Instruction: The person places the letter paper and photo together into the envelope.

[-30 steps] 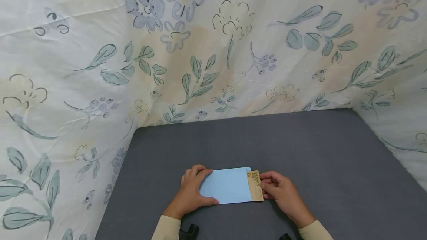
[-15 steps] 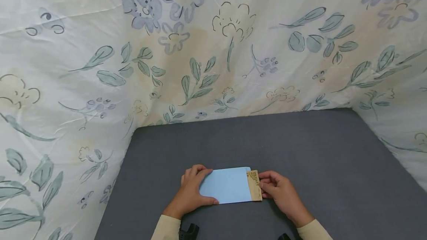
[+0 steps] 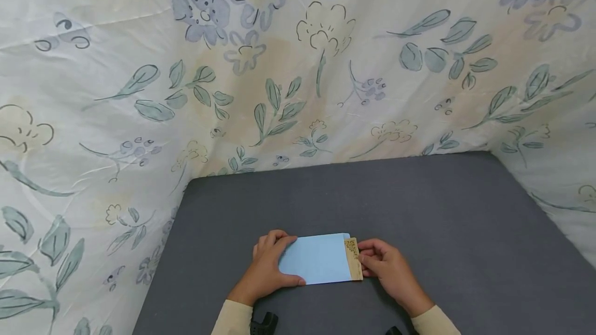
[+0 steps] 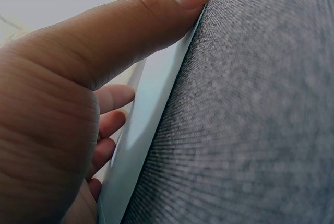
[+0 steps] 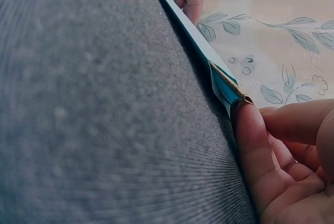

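A light blue envelope (image 3: 316,260) lies on the dark grey table, its mouth facing right. From that mouth sticks out a strip of tan card (image 3: 355,262) with a brown pattern; the rest of it is hidden inside. My left hand (image 3: 270,265) holds the envelope's left end, thumb on the near edge and fingers at the far edge. In the left wrist view the thumb (image 4: 141,18) lies along the envelope's edge. My right hand (image 3: 384,262) pinches the card's outer end. The right wrist view shows the card's folded edge (image 5: 241,94) between the envelope's parted sides, against the fingertips.
The dark grey table (image 3: 396,195) spreads around both hands. Floral cloth (image 3: 279,66) hangs behind it and along the left and right sides. Black wrist devices (image 3: 264,323) show at the lower edge near both sleeves.
My right hand has shifted slightly left, and the tan card has slid farther into the envelope, so a narrower strip shows. The left hand and the envelope have stayed in place.
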`<state>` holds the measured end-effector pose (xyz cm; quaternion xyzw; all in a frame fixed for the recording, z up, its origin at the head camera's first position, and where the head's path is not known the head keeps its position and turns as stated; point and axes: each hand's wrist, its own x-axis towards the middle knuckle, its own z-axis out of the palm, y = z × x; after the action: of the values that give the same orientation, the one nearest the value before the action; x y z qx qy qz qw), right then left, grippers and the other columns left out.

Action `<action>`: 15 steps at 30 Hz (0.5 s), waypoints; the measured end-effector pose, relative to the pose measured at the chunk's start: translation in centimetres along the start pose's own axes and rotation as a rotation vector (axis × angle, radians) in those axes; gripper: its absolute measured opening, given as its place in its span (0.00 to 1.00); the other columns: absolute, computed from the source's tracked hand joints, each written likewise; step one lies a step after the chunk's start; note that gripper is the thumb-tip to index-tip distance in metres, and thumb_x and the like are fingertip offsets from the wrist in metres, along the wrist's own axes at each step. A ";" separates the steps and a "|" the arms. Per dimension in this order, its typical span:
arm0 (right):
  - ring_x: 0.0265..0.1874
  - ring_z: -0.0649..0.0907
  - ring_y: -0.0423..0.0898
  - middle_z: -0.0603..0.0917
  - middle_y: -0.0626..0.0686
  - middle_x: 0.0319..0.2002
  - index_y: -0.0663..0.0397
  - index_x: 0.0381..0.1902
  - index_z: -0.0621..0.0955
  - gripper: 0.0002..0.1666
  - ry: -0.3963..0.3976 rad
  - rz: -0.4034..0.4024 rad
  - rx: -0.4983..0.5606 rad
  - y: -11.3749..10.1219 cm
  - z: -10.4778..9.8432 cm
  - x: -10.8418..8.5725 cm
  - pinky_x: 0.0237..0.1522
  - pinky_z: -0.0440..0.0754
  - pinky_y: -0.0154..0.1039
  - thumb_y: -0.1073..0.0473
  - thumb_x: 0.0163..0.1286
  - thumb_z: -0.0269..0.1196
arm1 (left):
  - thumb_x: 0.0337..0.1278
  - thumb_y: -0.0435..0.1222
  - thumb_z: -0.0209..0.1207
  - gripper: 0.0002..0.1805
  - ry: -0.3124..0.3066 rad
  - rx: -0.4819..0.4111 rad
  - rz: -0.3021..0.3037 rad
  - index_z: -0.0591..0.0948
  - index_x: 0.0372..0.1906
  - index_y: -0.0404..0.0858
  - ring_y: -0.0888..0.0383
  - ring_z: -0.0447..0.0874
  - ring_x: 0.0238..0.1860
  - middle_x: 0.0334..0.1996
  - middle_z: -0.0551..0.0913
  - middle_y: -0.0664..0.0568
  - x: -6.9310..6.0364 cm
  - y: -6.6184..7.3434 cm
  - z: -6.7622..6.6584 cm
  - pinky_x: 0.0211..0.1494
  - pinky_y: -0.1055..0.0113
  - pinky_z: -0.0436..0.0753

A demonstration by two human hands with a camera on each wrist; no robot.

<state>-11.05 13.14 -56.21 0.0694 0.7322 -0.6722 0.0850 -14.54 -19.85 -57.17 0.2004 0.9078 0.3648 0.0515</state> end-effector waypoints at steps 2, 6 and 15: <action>0.37 0.87 0.52 0.85 0.60 0.40 0.72 0.58 0.83 0.14 0.001 0.002 -0.003 0.0 0.0 0.0 0.37 0.88 0.42 0.72 0.77 0.66 | 0.39 0.63 0.85 0.54 0.000 0.000 -0.001 0.80 0.75 0.49 0.49 0.62 0.66 0.67 0.69 0.57 0.0 0.0 0.0 0.67 0.38 0.61; 0.37 0.87 0.52 0.85 0.60 0.40 0.71 0.58 0.83 0.14 0.004 0.005 -0.005 0.0 0.0 0.0 0.36 0.88 0.42 0.72 0.77 0.66 | 0.39 0.63 0.85 0.54 0.005 0.000 0.004 0.80 0.74 0.48 0.48 0.63 0.66 0.67 0.70 0.56 0.0 0.0 0.1 0.67 0.38 0.60; 0.36 0.87 0.52 0.85 0.60 0.40 0.71 0.57 0.84 0.14 -0.009 -0.016 0.008 0.4 0.4 0.2 0.36 0.88 0.41 0.71 0.76 0.66 | 0.38 0.64 0.85 0.54 0.016 0.005 0.017 0.80 0.74 0.49 0.49 0.63 0.66 0.67 0.70 0.57 -0.1 -0.1 0.3 0.67 0.38 0.60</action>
<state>-11.10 12.77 -56.67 0.0606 0.7295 -0.6763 0.0826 -14.41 -19.75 -57.46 0.2055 0.9073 0.3645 0.0405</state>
